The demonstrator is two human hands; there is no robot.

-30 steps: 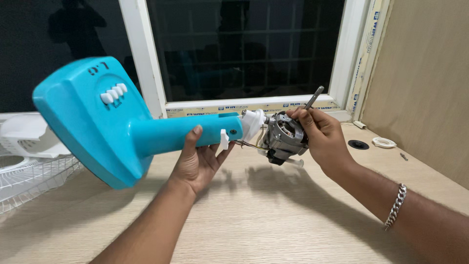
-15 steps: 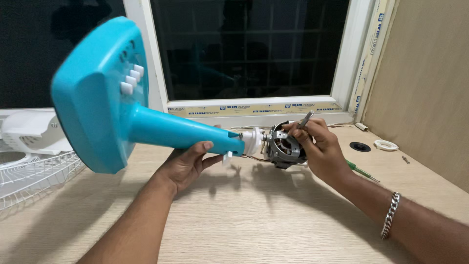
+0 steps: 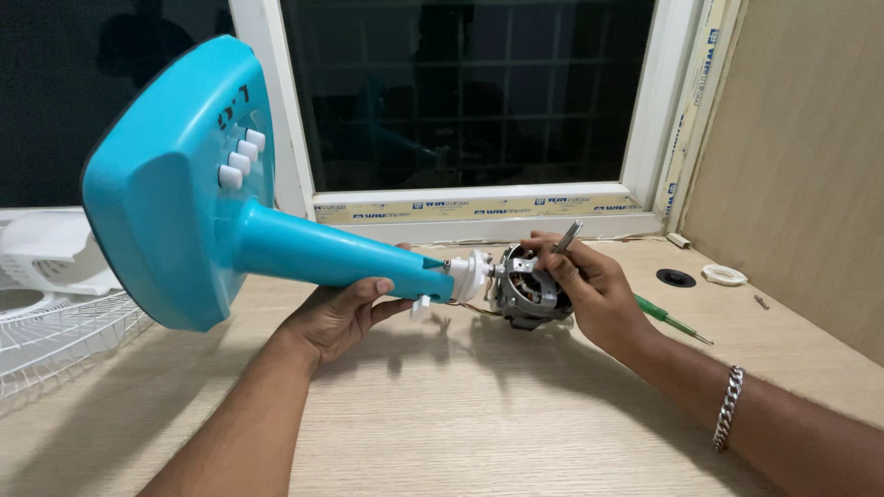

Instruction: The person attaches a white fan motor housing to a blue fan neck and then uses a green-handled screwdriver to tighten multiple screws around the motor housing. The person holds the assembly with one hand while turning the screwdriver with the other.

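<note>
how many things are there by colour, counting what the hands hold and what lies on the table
blue: 1, fan stand
white: 3, fan housing, wire grille, tape ring
green: 1, screwdriver
grey metal: 1, motor
total: 6

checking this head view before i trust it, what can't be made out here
- Fan motor: its far side is hidden by the right hand.
- Green screwdriver: its handle end is behind that wrist.
- White fan grille: cut off by the left edge.
- Left hand: palm hidden under the blue stand.
</note>
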